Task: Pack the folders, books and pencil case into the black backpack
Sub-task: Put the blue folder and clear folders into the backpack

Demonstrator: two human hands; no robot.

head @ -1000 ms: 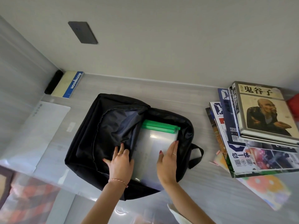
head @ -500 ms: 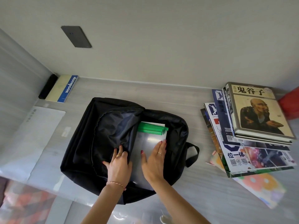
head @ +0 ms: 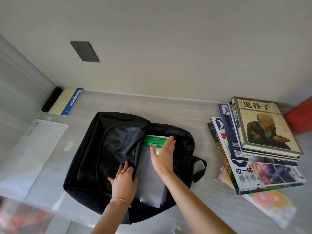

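The black backpack [head: 94, 149] lies flat on the grey desk, its main compartment unzipped. Clear folders [head: 152, 179] with green spines sit inside the opening. My left hand [head: 124, 181] grips the black front flap and holds it back to the left. My right hand [head: 163, 154] lies flat, fingers spread, on top of the folders near their green spines. A stack of books and magazines [head: 263, 142] lies at the right of the desk, a yellow portrait book on top. I see no pencil case that I can name.
A notebook [head: 69, 102] with a blue spine lies against the wall at the back left, next to a black bar. A clear sheet [head: 33, 149] lies left of the bag. A red object [head: 300, 117] sits at the far right. A colourful sleeve [head: 273, 205] sticks out under the stack.
My right hand slid from the near right edge of the folders up toward the green spines, and the folders went deeper into the bag. My left hand kept hold of the flap.
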